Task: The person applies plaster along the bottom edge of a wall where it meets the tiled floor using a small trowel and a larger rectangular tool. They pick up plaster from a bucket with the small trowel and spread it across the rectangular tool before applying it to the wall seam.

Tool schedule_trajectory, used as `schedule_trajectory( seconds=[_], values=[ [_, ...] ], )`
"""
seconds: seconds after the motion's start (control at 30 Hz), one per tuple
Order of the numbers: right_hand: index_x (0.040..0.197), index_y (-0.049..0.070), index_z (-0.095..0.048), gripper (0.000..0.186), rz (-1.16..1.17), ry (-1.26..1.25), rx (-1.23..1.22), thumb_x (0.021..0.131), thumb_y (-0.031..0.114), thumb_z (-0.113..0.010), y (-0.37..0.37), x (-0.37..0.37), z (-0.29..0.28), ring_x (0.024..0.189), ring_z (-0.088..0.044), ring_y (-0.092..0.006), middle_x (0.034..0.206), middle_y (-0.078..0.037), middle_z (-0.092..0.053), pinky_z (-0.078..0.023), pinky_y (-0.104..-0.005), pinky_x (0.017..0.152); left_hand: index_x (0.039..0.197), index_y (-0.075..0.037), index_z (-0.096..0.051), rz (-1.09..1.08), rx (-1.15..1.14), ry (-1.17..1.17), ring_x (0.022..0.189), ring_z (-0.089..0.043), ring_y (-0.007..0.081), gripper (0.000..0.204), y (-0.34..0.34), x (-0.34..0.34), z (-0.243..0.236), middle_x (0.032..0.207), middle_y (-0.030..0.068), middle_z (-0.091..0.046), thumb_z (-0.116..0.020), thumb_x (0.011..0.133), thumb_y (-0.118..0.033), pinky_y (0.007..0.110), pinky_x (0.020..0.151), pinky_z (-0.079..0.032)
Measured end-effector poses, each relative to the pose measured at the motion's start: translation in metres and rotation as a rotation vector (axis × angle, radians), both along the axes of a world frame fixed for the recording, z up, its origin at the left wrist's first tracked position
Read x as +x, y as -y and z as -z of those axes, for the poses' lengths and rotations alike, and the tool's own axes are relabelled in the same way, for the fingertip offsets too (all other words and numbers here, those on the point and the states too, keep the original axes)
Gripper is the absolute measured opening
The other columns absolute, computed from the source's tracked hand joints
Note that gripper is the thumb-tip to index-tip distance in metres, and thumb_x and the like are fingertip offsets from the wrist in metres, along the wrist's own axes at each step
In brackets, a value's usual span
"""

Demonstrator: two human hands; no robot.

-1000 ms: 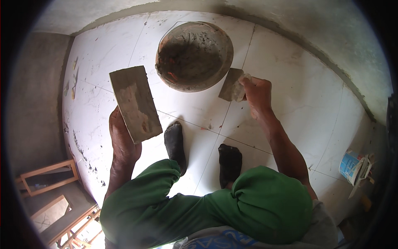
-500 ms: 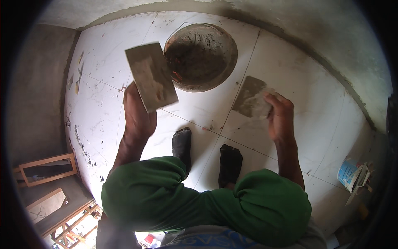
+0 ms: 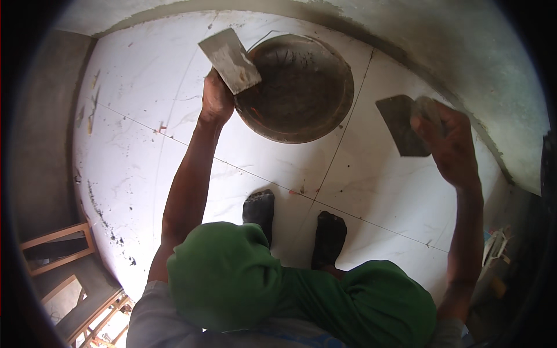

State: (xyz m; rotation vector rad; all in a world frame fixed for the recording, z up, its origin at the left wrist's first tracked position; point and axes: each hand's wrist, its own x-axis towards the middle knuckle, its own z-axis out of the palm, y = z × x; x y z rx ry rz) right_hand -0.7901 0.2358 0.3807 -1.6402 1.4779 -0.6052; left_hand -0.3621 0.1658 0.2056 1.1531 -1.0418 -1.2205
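My left hand (image 3: 217, 101) is closed under a flat rectangular hawk board (image 3: 229, 61) smeared with grey mortar. The board's lower right corner overlaps the left rim of a round, dirty basin (image 3: 325, 55) with a wire handle; whether they touch I cannot tell. Dark grey material, slightly blurred, lies in the basin. Off to the right, close to the wall, my right hand (image 3: 454, 142) grips a trowel (image 3: 401, 124) with a flat, dark rectangular blade. The blade points left and is well apart from the basin.
White floor tiles (image 3: 174, 110) run up to a grey plastered wall (image 3: 464, 52) at the far side and right. My dark-socked feet (image 3: 329, 235) are below the basin. Wooden frames (image 3: 58, 249) are at the lower left; a cluttered container (image 3: 493, 249) stands at right.
My left hand has moved forward and right with the hawk board, reaching the basin's left rim. My right hand has swung right and forward toward the wall, still holding the trowel.
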Motion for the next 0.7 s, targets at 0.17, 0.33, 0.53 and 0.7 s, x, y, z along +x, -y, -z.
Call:
schedule_trajectory(
  seconds=[0.17, 0.33, 0.53, 0.7],
  values=[
    [0.108, 0.003, -0.075, 0.018, -0.406, -0.521, -0.311, 0.091, 0.008, -0.072, 0.042, 0.066, -0.006, 0.085, -0.067, -0.0223, 0.090, -0.010, -0.074, -0.053, -0.0373, 0.079, 0.136, 0.001, -0.058, -0.003, 0.063, -0.286, 0.113, -0.068, 0.0252, 0.040, 0.006, -0.037, -0.037, 0.127, 0.0133, -0.069, -0.041, 0.111, -0.025, 0.038, 0.103, -0.054],
    [0.096, 0.003, -0.076, 0.022, -0.720, -0.764, -0.674, 0.077, 0.000, -0.065, 0.070, 0.101, 0.070, 0.080, -0.069, -0.0335, 0.078, -0.012, -0.072, -0.056, -0.0433, 0.071, 0.127, 0.007, -0.063, 0.074, -0.113, 0.195, 0.113, -0.066, 0.0223, 0.038, 0.028, -0.079, -0.045, 0.127, 0.0154, -0.069, -0.041, 0.108, -0.017, 0.036, 0.100, -0.051],
    [0.114, 0.002, -0.072, 0.031, -0.598, -0.780, -0.455, 0.084, 0.001, -0.062, 0.081, 0.109, 0.127, 0.112, -0.068, -0.0397, 0.110, -0.018, -0.074, -0.057, -0.0489, 0.091, 0.118, 0.011, -0.051, -0.004, 0.011, 0.389, 0.111, -0.063, 0.0518, 0.031, 0.029, -0.133, -0.075, 0.106, 0.0373, -0.065, -0.046, 0.103, -0.016, 0.055, 0.091, -0.051],
    [0.110, 0.000, -0.070, 0.023, -0.329, -0.332, -0.520, 0.093, 0.007, -0.056, 0.075, 0.092, 0.158, 0.106, -0.071, -0.0389, 0.115, -0.021, -0.072, -0.059, -0.0483, 0.089, 0.113, 0.009, -0.051, 0.050, 0.154, 0.454, 0.107, -0.065, 0.0566, 0.030, 0.019, -0.160, -0.101, 0.106, 0.0410, -0.066, -0.047, 0.104, -0.019, 0.060, 0.089, -0.051]
  ],
)
